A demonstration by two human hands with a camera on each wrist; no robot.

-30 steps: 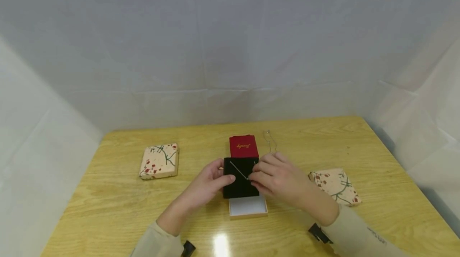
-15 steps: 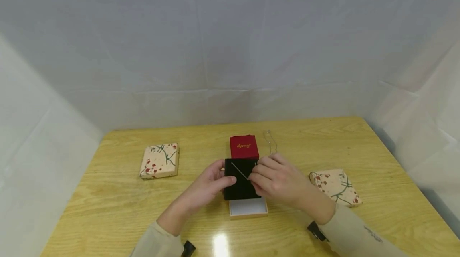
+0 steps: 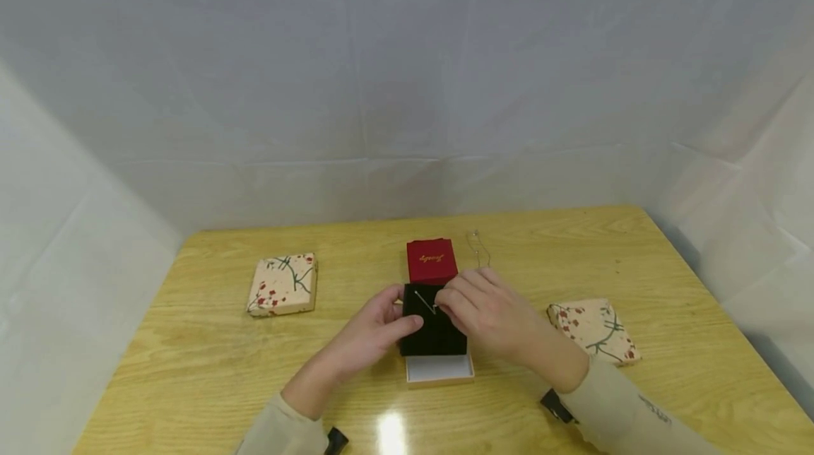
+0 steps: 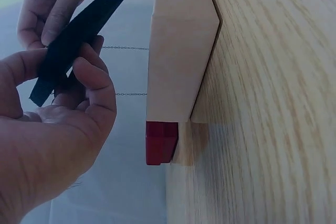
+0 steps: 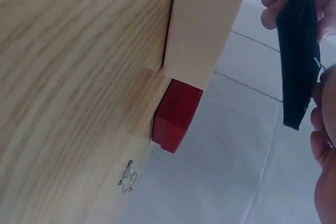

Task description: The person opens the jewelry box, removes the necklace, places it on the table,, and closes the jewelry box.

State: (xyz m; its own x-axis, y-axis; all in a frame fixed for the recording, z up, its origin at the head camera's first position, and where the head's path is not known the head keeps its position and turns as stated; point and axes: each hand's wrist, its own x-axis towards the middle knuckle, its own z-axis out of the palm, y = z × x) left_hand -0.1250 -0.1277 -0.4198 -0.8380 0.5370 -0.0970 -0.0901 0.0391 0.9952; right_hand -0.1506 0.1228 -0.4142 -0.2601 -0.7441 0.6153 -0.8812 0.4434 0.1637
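My left hand (image 3: 372,331) grips a black jewelry pad (image 3: 439,338) by its left edge, thumb on the face and fingers behind. A thin silver necklace (image 3: 425,302) lies slantwise across the pad's upper face. At its lower end, the curled fingers of my right hand (image 3: 492,314) pinch the chain close to the pad. In the left wrist view two chain strands (image 4: 126,48) run from behind the pad down toward an open box (image 4: 181,51). That pale-lined box stands on the table below the pad, which is held above it and hides most of it from the head view.
A red box (image 3: 432,261) with gold lettering stands just beyond the pad. To its right lies another silver chain (image 3: 481,250). Flower-patterned box pieces rest on the wooden table, one at left (image 3: 282,285) and one at right (image 3: 594,331), partly behind my right forearm.
The pad has shifted slightly right and toward me in my left hand. My right fingers have moved a little up and left along the chain, and less of it shows.
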